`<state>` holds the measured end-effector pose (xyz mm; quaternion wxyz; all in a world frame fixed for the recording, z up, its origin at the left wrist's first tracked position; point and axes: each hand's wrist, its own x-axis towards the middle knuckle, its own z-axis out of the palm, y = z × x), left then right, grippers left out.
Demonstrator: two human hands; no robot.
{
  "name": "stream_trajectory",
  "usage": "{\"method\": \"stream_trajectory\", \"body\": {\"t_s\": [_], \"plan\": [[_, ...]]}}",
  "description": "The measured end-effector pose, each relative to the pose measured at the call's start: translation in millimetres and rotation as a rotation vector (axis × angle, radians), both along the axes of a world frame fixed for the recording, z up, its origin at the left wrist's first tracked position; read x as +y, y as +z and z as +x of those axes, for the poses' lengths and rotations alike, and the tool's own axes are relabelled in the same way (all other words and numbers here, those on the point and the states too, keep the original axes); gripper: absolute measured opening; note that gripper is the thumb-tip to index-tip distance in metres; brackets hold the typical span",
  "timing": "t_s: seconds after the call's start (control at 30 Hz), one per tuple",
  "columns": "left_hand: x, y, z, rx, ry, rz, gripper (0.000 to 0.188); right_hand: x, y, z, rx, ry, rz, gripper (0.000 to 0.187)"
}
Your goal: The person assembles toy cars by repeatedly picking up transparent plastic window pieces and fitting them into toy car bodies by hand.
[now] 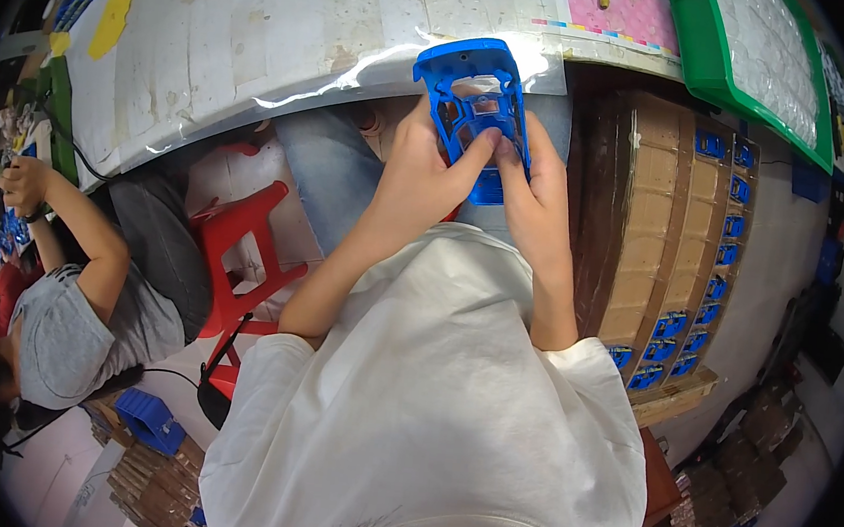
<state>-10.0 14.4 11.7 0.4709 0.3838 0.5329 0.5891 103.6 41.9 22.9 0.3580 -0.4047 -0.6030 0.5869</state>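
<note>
A blue plastic device housing (464, 64) is held up over my lap, by the near edge of the table. Its hollow inner side faces me, with cut-outs and a clear window piece (481, 86) near the upper end. My left hand (420, 168) grips the housing's left side, and my right hand (544, 182) grips the right side. Both thumbs press close together on the middle of the housing. The other fingers are mostly hidden behind it.
Ahead stands a worn white table (261, 34) with a clear sheet along its edge. A green tray (700, 47) holds clear plastic pieces. On my right is a divided cardboard box (649, 223) with several blue parts. A red stool (253, 239) and a seated co-worker (85, 324) are left.
</note>
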Motion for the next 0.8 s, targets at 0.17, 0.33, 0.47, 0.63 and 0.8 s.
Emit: {"method": "stream_trajectory", "body": {"t_s": [0.17,0.33,0.47,0.63,0.8], "plan": [[-3,-5,2,0.021,0.044,0.017,0.017,-2,0,-3,-0.052,-0.025,0.039,0.015],[-4,-9,3,0.01,0.054,0.033,0.015,-2,-1,-4,-0.132,-0.044,0.073,0.013],[-4,-4,1,-0.035,0.001,0.009,0.018,-4,-4,-5,-0.05,-0.079,0.053,0.013],[-8,-7,5,-0.186,-0.035,0.008,0.024,-4,-10,-5,-0.033,-0.09,0.037,0.015],[-8,-12,4,-0.178,-0.041,-0.007,0.025,-4,-8,-4,-0.043,-0.09,0.061,0.015]]}}
